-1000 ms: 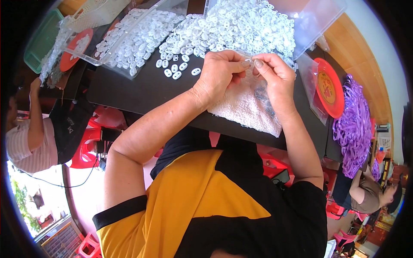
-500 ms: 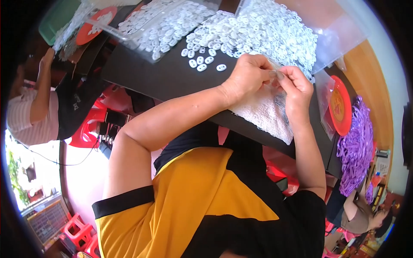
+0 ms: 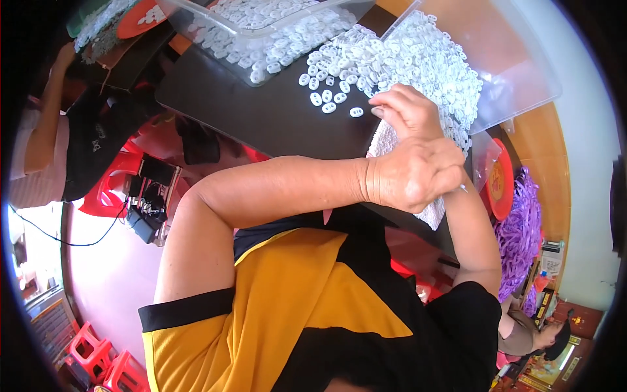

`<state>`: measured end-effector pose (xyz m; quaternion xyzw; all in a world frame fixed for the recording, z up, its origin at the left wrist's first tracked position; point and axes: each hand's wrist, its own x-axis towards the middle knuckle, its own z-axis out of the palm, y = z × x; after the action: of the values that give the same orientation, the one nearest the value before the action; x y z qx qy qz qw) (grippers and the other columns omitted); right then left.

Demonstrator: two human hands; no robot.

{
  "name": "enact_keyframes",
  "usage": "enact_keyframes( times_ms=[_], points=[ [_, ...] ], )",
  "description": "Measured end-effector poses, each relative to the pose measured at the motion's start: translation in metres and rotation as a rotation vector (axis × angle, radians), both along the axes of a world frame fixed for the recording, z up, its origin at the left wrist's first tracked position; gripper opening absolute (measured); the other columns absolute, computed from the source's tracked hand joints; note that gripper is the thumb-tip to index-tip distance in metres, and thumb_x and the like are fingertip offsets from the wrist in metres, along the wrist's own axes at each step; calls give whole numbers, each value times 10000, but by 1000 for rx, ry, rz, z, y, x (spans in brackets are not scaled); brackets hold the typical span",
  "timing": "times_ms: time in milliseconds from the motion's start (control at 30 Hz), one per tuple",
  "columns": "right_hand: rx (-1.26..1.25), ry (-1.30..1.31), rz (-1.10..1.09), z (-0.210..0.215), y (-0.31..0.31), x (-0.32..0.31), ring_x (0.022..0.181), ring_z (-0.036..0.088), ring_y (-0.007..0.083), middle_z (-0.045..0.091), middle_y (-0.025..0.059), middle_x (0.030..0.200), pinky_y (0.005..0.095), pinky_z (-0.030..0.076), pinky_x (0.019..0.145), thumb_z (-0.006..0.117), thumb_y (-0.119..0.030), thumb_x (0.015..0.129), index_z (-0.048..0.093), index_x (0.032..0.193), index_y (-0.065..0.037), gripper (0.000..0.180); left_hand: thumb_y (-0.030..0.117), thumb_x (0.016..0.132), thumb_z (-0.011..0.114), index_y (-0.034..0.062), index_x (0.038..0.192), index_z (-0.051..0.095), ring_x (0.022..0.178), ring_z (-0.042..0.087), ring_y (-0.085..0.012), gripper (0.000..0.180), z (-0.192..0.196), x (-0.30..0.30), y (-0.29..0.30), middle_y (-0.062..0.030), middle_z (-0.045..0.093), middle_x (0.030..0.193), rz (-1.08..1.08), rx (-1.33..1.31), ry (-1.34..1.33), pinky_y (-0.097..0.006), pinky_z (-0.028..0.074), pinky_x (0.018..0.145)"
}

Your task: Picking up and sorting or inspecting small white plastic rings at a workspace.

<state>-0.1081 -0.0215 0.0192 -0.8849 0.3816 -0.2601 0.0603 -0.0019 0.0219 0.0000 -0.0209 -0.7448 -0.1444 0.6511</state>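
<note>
Overlapping right hand (image 3: 410, 114): left hand (image 3: 421, 173) (garment print (image 3: 98, 138) unreadable)

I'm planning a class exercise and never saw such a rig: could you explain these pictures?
No machine: a person's bare left hand and right hand, seen from above by a head-worn fisheye camera, bending straight edges. On the dark tabletop lie a heap of small white oval two-holed pieces and a pale fluffy cloth; a clear plastic box left of the heap holds more. The curled left hand crosses before the right forearm; a small pale tip beside it is unidentifiable. The right holds nothing visible.
</note>
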Motion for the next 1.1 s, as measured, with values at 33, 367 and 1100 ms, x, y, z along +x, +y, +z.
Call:
enact_keyframes(
  times_ms=[33,367,1100],
  points=[
    [-122,56,36,-6,-3,3,770,592,254,590,31,777,383,487,669,728,-81,715,675,860,-96,155,-28,671,615,-4,897,529,722,541,-316,243,1,-1,0,-130,507,809,39,-55,6,-382,459,642],
    [-105,312,62,-7,-7,17,817,568,290,583,69,826,393,439,707,683,-54,738,613,851,-53,133,-18,717,610,6,892,500,714,524,-338,208,0,-6,0,-153,471,810,-69,204,21,-397,434,640],
    [-135,211,191,-14,30,93,787,558,289,550,94,844,392,442,708,698,-40,697,598,926,-30,249,30,683,597,-2,716,464,671,475,-324,141,14,43,46,-134,413,736,-354,148,80,-384,405,591]
  ],
)
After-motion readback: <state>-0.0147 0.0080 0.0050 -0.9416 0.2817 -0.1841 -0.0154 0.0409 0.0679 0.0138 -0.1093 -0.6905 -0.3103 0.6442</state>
